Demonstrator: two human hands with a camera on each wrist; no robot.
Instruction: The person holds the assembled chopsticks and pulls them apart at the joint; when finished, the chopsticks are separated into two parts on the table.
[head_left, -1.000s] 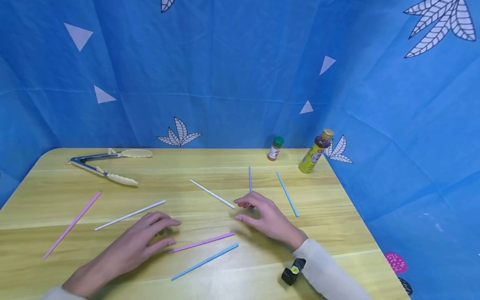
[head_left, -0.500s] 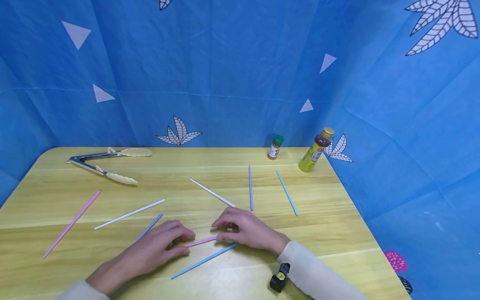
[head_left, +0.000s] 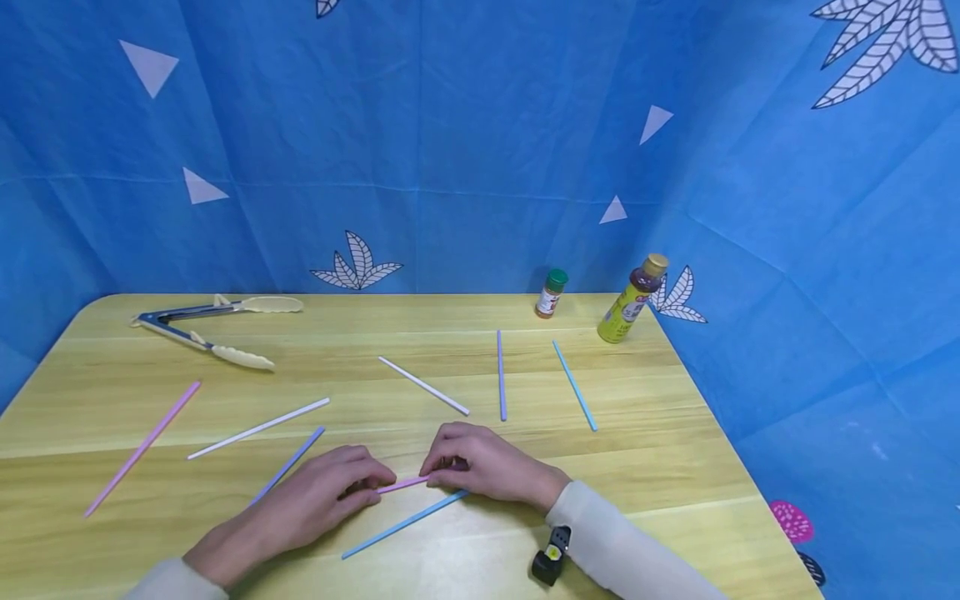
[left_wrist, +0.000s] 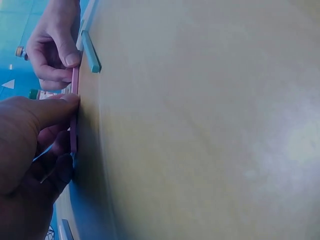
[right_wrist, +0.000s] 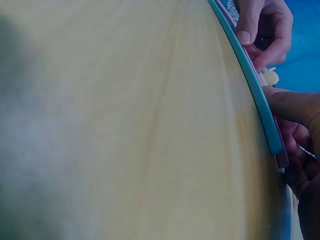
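A pink chopstick (head_left: pixel 402 484) lies between my two hands near the middle of the table, its ends covered by fingers in the head view. My left hand (head_left: pixel 318 492) pinches its left part between thumb and fingers. Toward the other end, my right hand (head_left: pixel 491 467) pinches it the same way. The left wrist view shows both thumbs on the pink chopstick (left_wrist: pixel 75 82). Just in front runs a light blue chopstick (head_left: pixel 405 524), its right end near my right hand. A violet-blue chopstick (head_left: pixel 288 462) is partly hidden behind my left hand.
Farther left lie another pink chopstick (head_left: pixel 142 448) and a white one (head_left: pixel 258 428). Behind my hands are a white chopstick (head_left: pixel 423 386), a purple one (head_left: pixel 502 375) and a blue one (head_left: pixel 574 385). Tongs (head_left: pixel 210 325), a green-capped jar (head_left: pixel 551 293) and a sauce bottle (head_left: pixel 632 300) stand or lie at the back.
My right hand has come left and nearer from beside the purple chopstick. My left hand has moved right, uncovering the violet-blue chopstick. Both hands now pinch the near pink chopstick.
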